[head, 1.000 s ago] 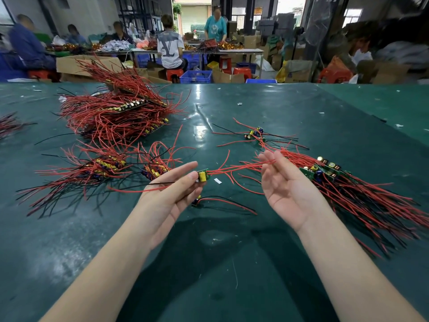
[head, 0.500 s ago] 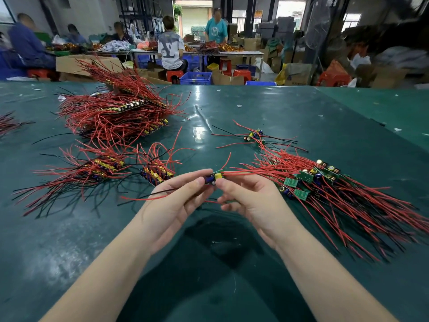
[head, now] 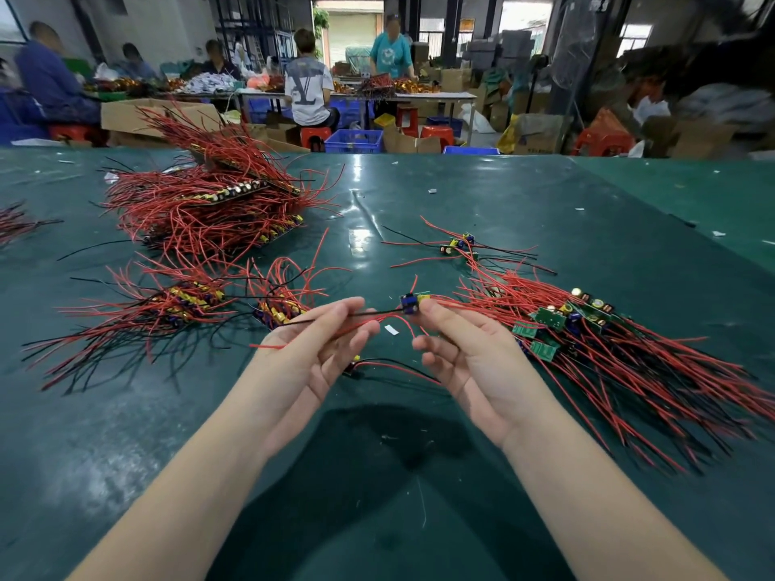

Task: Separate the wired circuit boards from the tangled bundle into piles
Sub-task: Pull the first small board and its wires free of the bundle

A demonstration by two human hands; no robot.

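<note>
While the right hand (head: 474, 354) pinches a small circuit board (head: 412, 303) above the worktop's (head: 545, 211) middle, left hand (head: 312, 354) fingers clamp its black wire (head: 369, 314); tangled bundle (head: 608, 341) lies toward the right edge.

The wire pile (head: 16, 222) is cut off at the left edge; distant workers' faces blurred.

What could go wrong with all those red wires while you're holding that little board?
Maybe three things. The little board sits between fingertips of the right hand, so a tug could make it slip. The left hand pinches its black and red wires, and pulling hard might strain where they join the board. Its other red wires run toward the tangled bundle on the right and may snag and drag more boards along.
</note>
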